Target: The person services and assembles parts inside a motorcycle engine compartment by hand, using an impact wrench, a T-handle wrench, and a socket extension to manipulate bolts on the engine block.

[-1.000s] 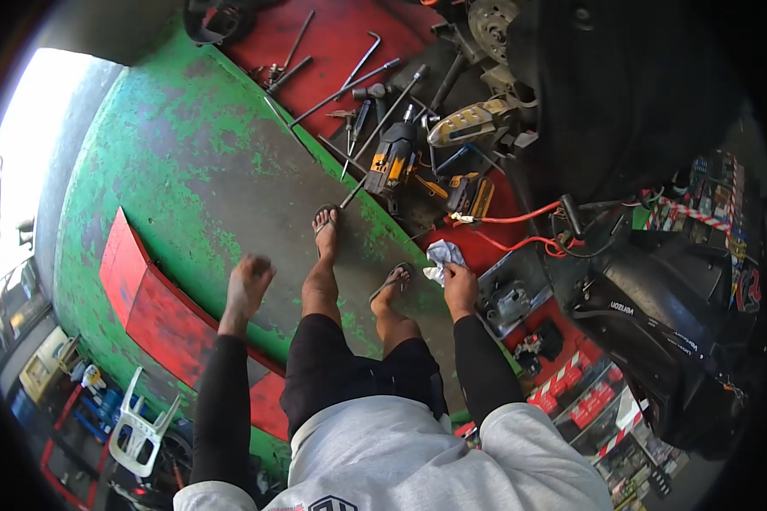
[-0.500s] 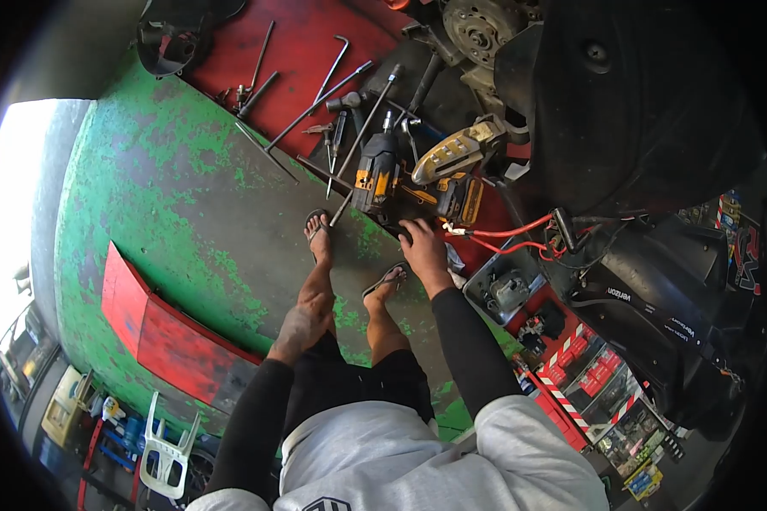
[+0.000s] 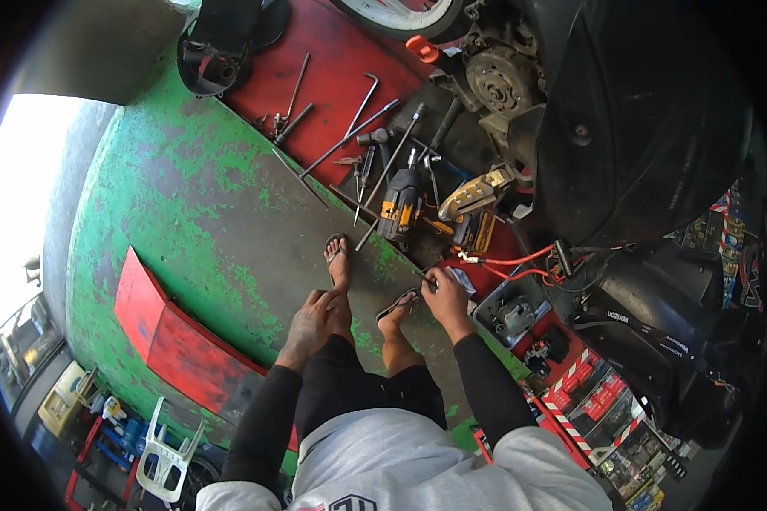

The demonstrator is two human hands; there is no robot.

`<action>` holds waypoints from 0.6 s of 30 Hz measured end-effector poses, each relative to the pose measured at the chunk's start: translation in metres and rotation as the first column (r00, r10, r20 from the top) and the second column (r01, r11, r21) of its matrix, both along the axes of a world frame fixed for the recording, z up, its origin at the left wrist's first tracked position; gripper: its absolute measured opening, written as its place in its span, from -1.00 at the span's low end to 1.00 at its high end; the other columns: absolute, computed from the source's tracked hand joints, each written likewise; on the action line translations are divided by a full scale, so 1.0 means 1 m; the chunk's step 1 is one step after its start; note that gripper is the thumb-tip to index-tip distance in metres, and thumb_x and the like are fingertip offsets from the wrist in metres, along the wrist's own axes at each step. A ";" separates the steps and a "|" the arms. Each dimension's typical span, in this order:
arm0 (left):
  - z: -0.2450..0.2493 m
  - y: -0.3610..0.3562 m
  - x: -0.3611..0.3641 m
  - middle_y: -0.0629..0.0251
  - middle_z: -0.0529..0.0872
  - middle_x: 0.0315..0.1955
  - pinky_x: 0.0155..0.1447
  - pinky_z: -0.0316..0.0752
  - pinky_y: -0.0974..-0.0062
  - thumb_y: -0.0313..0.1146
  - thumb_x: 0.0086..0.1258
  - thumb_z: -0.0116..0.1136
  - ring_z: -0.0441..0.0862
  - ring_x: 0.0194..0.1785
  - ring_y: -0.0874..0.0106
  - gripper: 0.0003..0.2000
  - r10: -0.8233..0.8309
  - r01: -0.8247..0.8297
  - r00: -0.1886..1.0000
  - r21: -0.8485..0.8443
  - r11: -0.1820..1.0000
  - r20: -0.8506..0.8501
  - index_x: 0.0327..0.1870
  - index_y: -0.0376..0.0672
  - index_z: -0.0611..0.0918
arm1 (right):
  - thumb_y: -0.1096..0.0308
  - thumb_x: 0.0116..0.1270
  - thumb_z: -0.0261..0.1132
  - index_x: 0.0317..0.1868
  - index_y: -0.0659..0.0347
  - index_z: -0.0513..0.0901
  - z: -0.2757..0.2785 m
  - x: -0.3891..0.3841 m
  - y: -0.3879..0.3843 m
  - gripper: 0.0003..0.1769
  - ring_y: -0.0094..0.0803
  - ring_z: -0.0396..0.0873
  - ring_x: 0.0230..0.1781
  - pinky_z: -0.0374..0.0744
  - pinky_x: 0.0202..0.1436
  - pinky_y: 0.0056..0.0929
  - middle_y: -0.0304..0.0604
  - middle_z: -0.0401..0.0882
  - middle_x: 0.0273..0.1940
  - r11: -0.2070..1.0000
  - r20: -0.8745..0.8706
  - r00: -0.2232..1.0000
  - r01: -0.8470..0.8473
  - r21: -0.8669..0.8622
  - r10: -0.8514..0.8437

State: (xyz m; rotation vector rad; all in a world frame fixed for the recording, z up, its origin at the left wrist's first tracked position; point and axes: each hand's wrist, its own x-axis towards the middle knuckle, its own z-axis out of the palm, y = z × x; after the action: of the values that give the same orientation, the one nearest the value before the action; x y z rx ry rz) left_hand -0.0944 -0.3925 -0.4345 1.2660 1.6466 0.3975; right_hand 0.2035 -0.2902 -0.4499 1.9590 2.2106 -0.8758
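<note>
The worn green floor (image 3: 196, 221) filled the left of the view, and the black scooter body (image 3: 639, 111) the upper right. A loose black panel (image 3: 656, 332) below it bore white lettering that seemed to read "VERIZON"; a second line further along was too small to read. A red mat (image 3: 332, 77) carried long wrenches (image 3: 349, 136) and two yellow-and-black power drivers (image 3: 400, 209), with a red wire (image 3: 520, 255) looping just beside them and a grey tray of parts (image 3: 511, 315) near the right foot (image 3: 396, 308).

Half a second before, the right hand lay at the base of the nearer driver; it had since drawn back toward the right foot. The left hand had stayed low by the knee.

The right hand (image 3: 446, 295) was curled shut, pinching what looked like a thin dark rod (image 3: 424, 276) above the sandal, just beside a white rag (image 3: 463, 278). The left hand (image 3: 308, 328) rested on the left shin, fingers loosely spread, holding nothing
</note>
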 end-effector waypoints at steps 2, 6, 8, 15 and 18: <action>0.004 0.029 0.014 0.07 0.63 -0.04 0.05 0.58 0.19 -0.25 0.43 0.17 0.65 0.00 0.02 -0.70 0.051 -0.049 0.998 -0.029 0.998 0.045 0.11 -0.13 0.61 | 0.25 0.29 0.36 -0.03 0.10 0.56 0.008 0.011 -0.019 -0.72 0.02 0.63 -0.13 0.59 -0.11 -0.09 -0.11 0.64 -0.16 0.980 -0.136 0.980 0.126 -0.154 -0.147; -0.018 0.080 0.033 0.07 0.64 -0.10 0.03 0.59 0.20 -0.22 0.43 0.17 0.67 -0.03 0.07 -0.75 -0.039 0.054 0.997 0.230 0.972 -0.069 0.02 -0.10 0.66 | 0.26 0.28 0.41 0.04 0.13 0.64 0.049 0.025 -0.060 -0.65 0.01 0.65 -0.10 0.59 -0.05 -0.13 -0.06 0.68 -0.19 0.913 -0.059 0.956 0.255 -0.318 -0.287; -0.027 0.114 0.029 0.07 0.65 -0.13 0.00 0.59 0.20 -0.21 0.43 0.17 0.68 -0.06 0.10 -0.77 -0.066 0.131 0.980 0.364 0.922 -0.186 -0.02 -0.10 0.68 | 0.27 0.28 0.42 0.02 0.15 0.68 0.051 0.047 -0.086 -0.68 -0.03 0.66 -0.09 0.59 -0.03 -0.15 -0.06 0.69 -0.18 0.882 -0.029 0.958 0.252 -0.397 -0.287; -0.054 0.221 -0.020 0.10 0.61 -0.27 -0.12 0.59 0.17 -0.22 0.42 0.17 0.66 -0.18 0.09 -0.82 0.171 -0.016 0.944 0.479 0.878 -0.282 -0.22 -0.14 0.62 | 0.41 0.24 0.42 -0.05 0.24 0.67 0.095 0.090 -0.156 -0.73 -0.22 0.67 -0.16 0.61 -0.17 -0.32 -0.08 0.68 -0.18 0.848 -0.009 0.913 0.376 -0.373 -0.409; -0.052 0.251 -0.021 0.13 0.68 -0.27 -0.10 0.61 0.15 -0.20 0.42 0.15 0.70 -0.15 0.09 -0.80 0.074 0.114 0.919 0.440 0.891 -0.386 -0.22 -0.14 0.67 | 0.39 0.25 0.41 -0.06 0.22 0.66 0.114 0.090 -0.171 -0.74 -0.39 0.63 -0.25 0.57 -0.18 -0.42 -0.18 0.69 -0.20 0.792 0.024 0.857 0.485 -0.370 -0.514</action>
State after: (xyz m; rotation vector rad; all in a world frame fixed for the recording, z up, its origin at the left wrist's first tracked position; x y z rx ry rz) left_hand -0.1156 -0.1418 -0.4860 1.8082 1.9450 0.5679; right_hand 0.2937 -0.4616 -0.3364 2.3669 1.4038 -1.3273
